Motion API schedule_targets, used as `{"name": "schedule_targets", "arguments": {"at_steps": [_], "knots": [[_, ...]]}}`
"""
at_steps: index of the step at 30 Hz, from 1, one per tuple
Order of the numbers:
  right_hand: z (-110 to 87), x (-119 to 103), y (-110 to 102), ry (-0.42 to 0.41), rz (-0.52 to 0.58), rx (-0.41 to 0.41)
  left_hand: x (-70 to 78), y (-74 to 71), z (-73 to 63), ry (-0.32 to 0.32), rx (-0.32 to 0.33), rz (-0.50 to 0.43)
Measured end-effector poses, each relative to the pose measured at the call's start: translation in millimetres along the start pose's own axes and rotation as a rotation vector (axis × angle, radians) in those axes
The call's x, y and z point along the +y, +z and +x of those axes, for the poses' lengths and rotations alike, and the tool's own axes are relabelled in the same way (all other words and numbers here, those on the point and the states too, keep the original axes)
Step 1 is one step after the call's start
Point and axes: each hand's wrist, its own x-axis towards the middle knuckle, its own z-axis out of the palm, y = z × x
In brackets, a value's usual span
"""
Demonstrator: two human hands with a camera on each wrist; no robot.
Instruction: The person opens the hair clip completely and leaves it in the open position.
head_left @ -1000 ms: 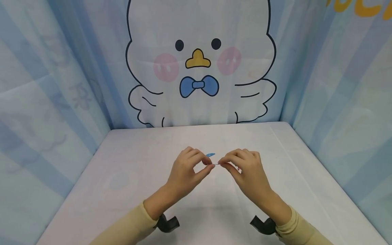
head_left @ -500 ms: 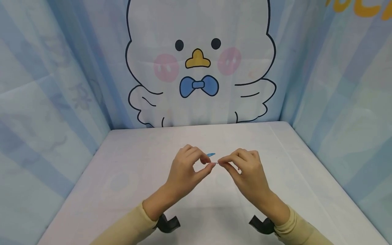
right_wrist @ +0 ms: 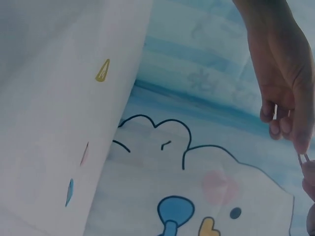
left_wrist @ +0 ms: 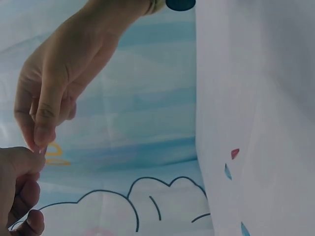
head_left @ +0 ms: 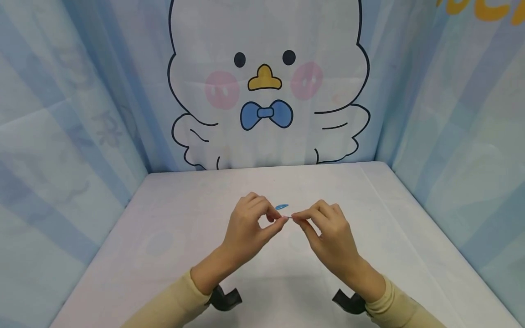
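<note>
My left hand [head_left: 248, 228] and right hand [head_left: 330, 234] meet above the middle of the table. Thumb and fingertips of each pinch a slim, pale pinkish hair clip [head_left: 288, 217], mostly covered by the fingers. Two thin parallel prongs of this hair clip [right_wrist: 302, 160] show between the hands in the right wrist view. Just beyond the fingertips, a blue hair clip [head_left: 281, 207] lies on the table. In the left wrist view, the right hand [left_wrist: 66, 73] comes down from above to the left hand [left_wrist: 19, 182].
A white-covered table [head_left: 184, 200] has patterned curtains [head_left: 53, 114] on three sides. A yellow hair clip [right_wrist: 102, 71] and a pink one [right_wrist: 84, 154] lie on it, in the right wrist view. A small red piece [left_wrist: 235, 154] lies near a blue one [left_wrist: 228, 171].
Both hands keep their pinch on the hair clip and have shifted only slightly. The small red thing seen through the right hand's finger gap earlier is now hidden in the head view.
</note>
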Motion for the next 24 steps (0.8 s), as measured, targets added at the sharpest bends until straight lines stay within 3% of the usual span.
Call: {"name": "schedule_targets", "arguments": {"at_steps": [7, 13, 24], "knots": [[-1.1, 1.3, -1.5, -0.004, 0.002, 0.012, 2.7, 2.9, -1.3, 0.005, -0.005, -0.005], [0.8, 4.9, -5.3, -0.021, -0.069, -0.009, 1.7, 2.2, -2.4, 0.002, -0.011, -0.004], [0.0, 7.0, -7.3, 0.056, -0.139, -0.095, 1.3, 0.9, -4.7, -0.037, -0.045, -0.004]]}}
